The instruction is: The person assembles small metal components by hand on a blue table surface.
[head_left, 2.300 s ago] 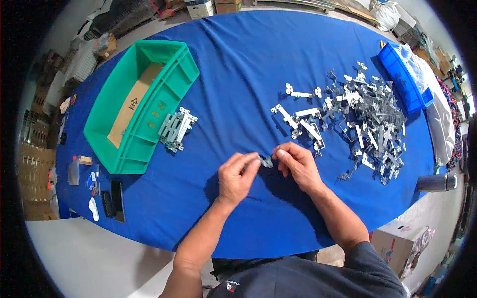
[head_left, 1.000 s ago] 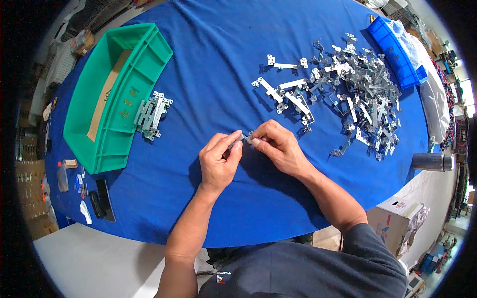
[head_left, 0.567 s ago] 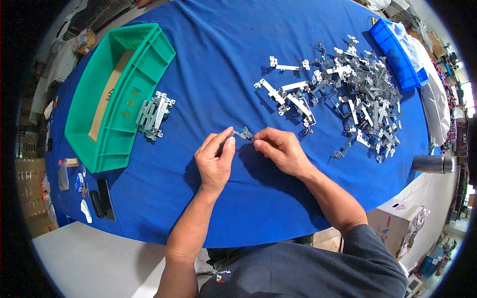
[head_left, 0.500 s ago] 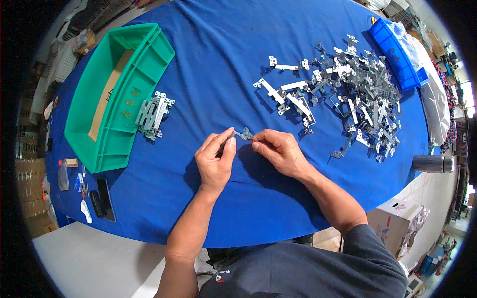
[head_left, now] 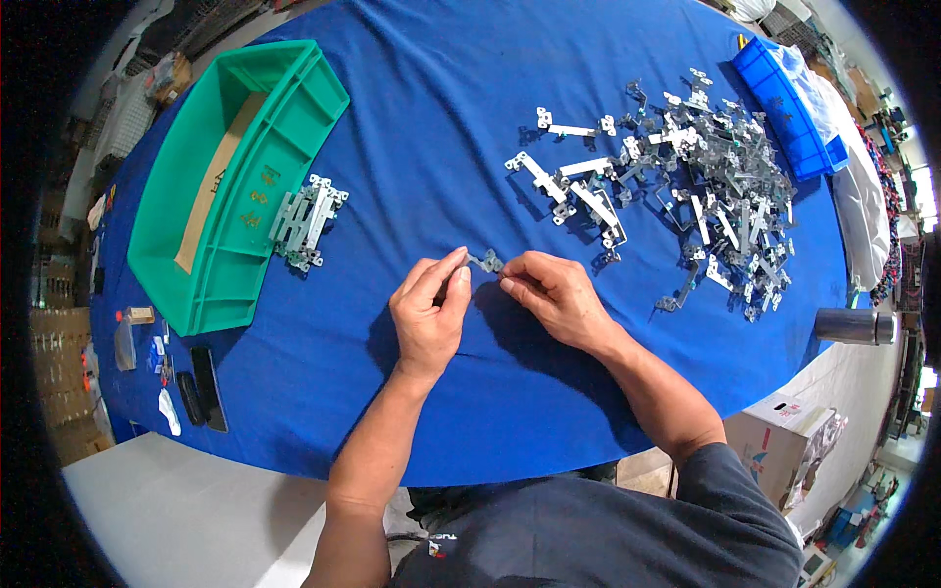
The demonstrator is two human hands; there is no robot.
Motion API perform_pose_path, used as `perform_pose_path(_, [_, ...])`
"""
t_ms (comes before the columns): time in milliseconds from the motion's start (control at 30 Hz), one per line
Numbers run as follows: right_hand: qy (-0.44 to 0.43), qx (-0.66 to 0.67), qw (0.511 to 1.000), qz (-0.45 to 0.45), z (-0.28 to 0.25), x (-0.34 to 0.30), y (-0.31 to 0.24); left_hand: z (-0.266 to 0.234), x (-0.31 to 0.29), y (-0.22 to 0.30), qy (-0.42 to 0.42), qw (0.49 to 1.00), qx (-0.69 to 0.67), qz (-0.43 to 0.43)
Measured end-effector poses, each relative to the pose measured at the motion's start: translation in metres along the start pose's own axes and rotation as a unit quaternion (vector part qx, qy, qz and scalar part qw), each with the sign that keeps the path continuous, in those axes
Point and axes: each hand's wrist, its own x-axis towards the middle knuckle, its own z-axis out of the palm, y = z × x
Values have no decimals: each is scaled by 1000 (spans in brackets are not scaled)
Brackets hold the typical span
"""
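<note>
Bracket work is centring on one small grey metal bracket [head_left: 485, 262], which is lying on the blue cloth [head_left: 431, 147] near the middle of the table, right between the two sets of fingertips. The left hand [head_left: 429, 314] is curling loosely, its thumb and forefinger closing toward the bracket's left end; whether they are actually pinching it is too small to tell. The right hand [head_left: 554, 297] is lying half closed with its fingertips touching or just beside the bracket's right end, and again a firm grip cannot be confirmed.

Doing this step well is probably depending on steadying the piece: keeping both wrists resting on the cloth, gripping the bracket by its ends rather than its middle, and holding it flat so the small tabs are lining up instead of twisting. Light, even pressure from both sides seems wiser than force, since such thin metal is likely bending easily.

Further out, a loose pile of grey brackets [head_left: 706, 191] is spreading to the far right, with a few longer ones lying apart on its left edge. A neat stack of brackets [head_left: 304, 220] is sitting to the far left, just beside a green bin [head_left: 201, 294]. A blue tray [head_left: 784, 108] is standing beyond the pile at the far right.
</note>
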Motion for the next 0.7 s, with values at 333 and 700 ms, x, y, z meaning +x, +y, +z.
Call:
perform_pose_path(333, [-1,-3,1000,12,-2,1,-2,-1,0,2,-6,1000,-4,-9])
perform_pose_path(700, [5,6,1000,11,-1,1,-1,1,0,1,-2,1000,2,-12])
